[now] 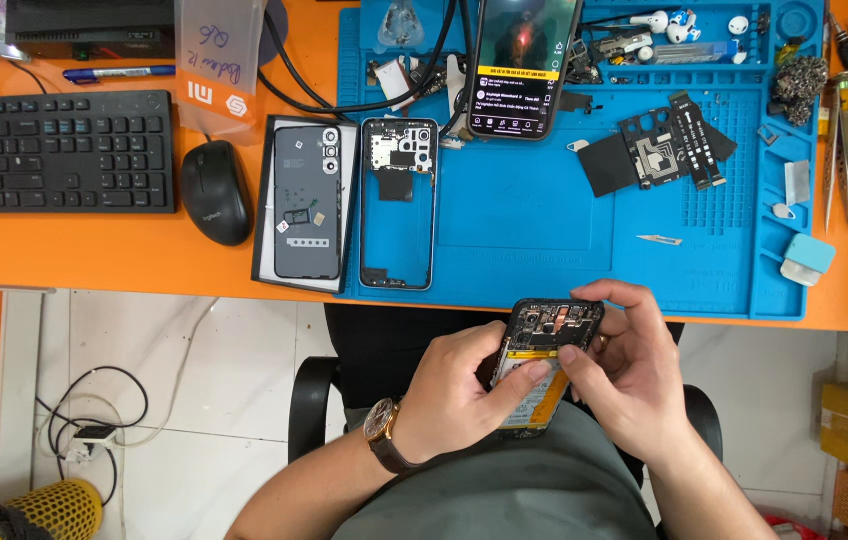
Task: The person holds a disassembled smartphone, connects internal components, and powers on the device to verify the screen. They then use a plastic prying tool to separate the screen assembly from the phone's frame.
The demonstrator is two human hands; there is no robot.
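Two bare hands meet over the person's lap in the head view, just below the near edge of the orange desk (94,255). Left hand (459,395), with a brown-strapped wristwatch (382,432) at the wrist, is closed around the lower left side of an opened black smartphone with its back cover off (549,345); its thumb lies across the yellow battery (534,385) in the middle of the phone. Right hand (634,375) is clamped on the phone's right edge, its index finger curling over the top corner and its thumb tip pressing onto the battery, touching or nearly touching the left thumb; which of the two I cannot quite tell. The phone's exposed circuit board shows above both thumbs.

Beyond the grip lies a blue silicone repair mat (544,220). Straight ahead of the held phone, well apart, a second smartphone with a lit screen (522,65) leans at the mat's far side. Ahead and left of the grip rest an empty black phone frame (399,205) on the mat and, just beside it, a dark grey phone back panel in a shallow box (306,205). Further left sit a black computer mouse (216,192) and a black keyboard (59,150). Ahead and right are black flex cables and shield plates (664,145).
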